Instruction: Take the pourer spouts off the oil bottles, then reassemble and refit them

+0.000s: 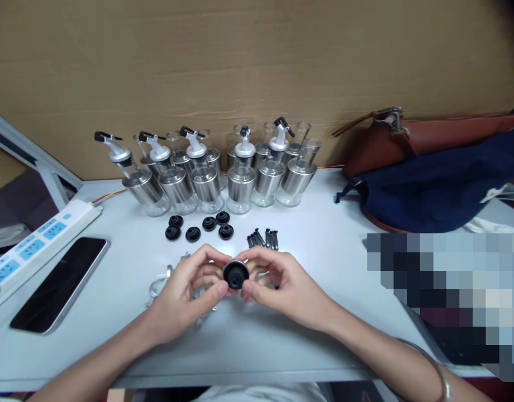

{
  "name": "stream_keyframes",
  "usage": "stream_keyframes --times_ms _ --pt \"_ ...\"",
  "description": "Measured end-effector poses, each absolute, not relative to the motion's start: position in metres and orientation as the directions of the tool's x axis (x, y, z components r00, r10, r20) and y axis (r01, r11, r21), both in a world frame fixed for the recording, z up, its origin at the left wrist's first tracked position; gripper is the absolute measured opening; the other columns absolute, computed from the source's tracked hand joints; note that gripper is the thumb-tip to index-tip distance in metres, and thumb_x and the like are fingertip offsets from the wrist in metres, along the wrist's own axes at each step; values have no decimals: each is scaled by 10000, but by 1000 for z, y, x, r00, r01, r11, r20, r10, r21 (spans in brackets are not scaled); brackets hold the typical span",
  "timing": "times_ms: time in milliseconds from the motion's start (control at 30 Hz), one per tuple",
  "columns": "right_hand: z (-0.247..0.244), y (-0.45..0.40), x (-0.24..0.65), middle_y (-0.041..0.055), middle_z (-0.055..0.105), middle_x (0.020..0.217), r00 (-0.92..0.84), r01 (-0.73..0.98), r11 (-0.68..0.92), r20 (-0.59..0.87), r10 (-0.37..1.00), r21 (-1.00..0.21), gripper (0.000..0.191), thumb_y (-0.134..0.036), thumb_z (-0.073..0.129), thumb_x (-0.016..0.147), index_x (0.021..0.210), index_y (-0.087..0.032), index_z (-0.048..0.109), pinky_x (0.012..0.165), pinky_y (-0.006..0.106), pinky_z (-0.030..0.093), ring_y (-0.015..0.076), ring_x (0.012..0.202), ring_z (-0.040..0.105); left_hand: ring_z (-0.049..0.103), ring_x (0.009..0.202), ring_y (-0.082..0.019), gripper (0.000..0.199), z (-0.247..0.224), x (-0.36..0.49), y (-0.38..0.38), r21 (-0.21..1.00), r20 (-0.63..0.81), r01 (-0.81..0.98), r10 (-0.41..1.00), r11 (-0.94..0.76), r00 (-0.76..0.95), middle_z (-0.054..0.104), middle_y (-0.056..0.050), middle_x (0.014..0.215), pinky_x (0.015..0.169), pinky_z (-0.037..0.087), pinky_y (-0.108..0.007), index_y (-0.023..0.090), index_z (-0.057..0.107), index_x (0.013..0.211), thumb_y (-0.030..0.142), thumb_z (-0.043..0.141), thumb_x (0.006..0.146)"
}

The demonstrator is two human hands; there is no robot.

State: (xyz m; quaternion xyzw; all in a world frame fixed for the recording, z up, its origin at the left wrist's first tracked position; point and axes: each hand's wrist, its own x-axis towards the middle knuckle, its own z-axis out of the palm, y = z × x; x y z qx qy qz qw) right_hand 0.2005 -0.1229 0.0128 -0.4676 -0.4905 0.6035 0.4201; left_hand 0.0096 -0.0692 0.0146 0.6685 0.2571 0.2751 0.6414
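Observation:
Between my left hand [194,290] and my right hand [282,282], a round black stopper [236,274] with a pale rim is held by thumbs and fingertips, its dark ringed side facing me. Beyond my hands lie several loose black stoppers [193,234] and a small pile of black levers [263,239]. Silvery metal parts [158,286] are partly hidden behind and under my left hand. Glass bottles with steel bands [241,184] stand in rows at the back; several in front carry silver pourer tops [244,147] with black levers.
A black phone [60,285] and a white power strip [45,240] lie on the left of the white table [324,346]. A brown bag [445,139] and dark blue cloth [441,178] are at the right, near a blurred-out area. Cardboard [240,61] stands behind the bottles.

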Motion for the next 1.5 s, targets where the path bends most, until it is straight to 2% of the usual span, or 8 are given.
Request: stream_keyframes --times_ms 100,267,433,633,867,1067,1267,1500 --pt "13 -123 201 15 638 763 -215 -16 -137 -131 968 -990 299 -252 645 725 1009 -170 603 575 239 469 135 653 575 690 759 -149 195 14 10 -69 1000 -10 14 707 0 707 657 -53 868 691 576 -232 188 539 958 334 633 870" --pt "12 -122 200 -1 589 720 -206 47 -84 -92 974 -995 296 -250 603 723 1008 -169 618 569 235 453 125 623 537 682 736 -145 277 12 12 -70 997 -78 52 676 59 733 632 -54 891 678 561 -238 200 471 988 410 611 875" --pt "14 -124 199 -28 525 635 -195 115 -80 -102 975 -990 246 -264 568 722 945 -171 618 517 209 393 105 561 467 650 687 -119 261 15 16 -73 997 -69 76 646 18 760 596 -16 837 645 531 -221 212 445 1102 307 567 892" --pt "15 -126 196 -60 499 552 -234 79 -125 -141 962 -989 296 -283 558 734 1007 -169 561 489 212 362 94 478 448 601 657 -120 195 19 17 -73 990 -2 91 651 -104 760 599 -6 769 593 474 -216 192 470 1023 186 537 841" --pt "16 -125 197 -35 508 593 -246 127 -88 -117 962 -988 328 -266 523 726 1030 -157 576 531 244 397 117 522 472 547 609 -106 179 20 18 -72 979 -22 152 662 -139 749 582 -3 776 551 437 -214 186 472 996 186 519 824" --pt "15 -126 197 -24 524 645 -243 148 -46 -82 967 -988 283 -228 513 708 978 -160 567 519 222 380 103 530 441 520 606 -103 183 21 19 -73 970 -94 220 672 -105 735 519 19 767 555 412 -226 190 451 992 216 519 824" --pt "13 -127 198 -21 544 689 -256 156 -50 -89 963 -986 282 -204 507 690 966 -174 557 533 219 378 102 553 434 467 622 -93 270 17 19 -78 965 -100 240 695 -107 712 491 37 779 545 380 -196 230 370 1037 228 518 812" --pt "13 -127 197 -57 487 599 -256 168 -33 -76 964 -985 174 -192 533 654 828 -190 522 524 210 383 101 532 445 489 644 -83 305 10 18 -82 953 -97 268 701 -138 707 514 42 812 551 377 -168 253 361 998 145 498 748"
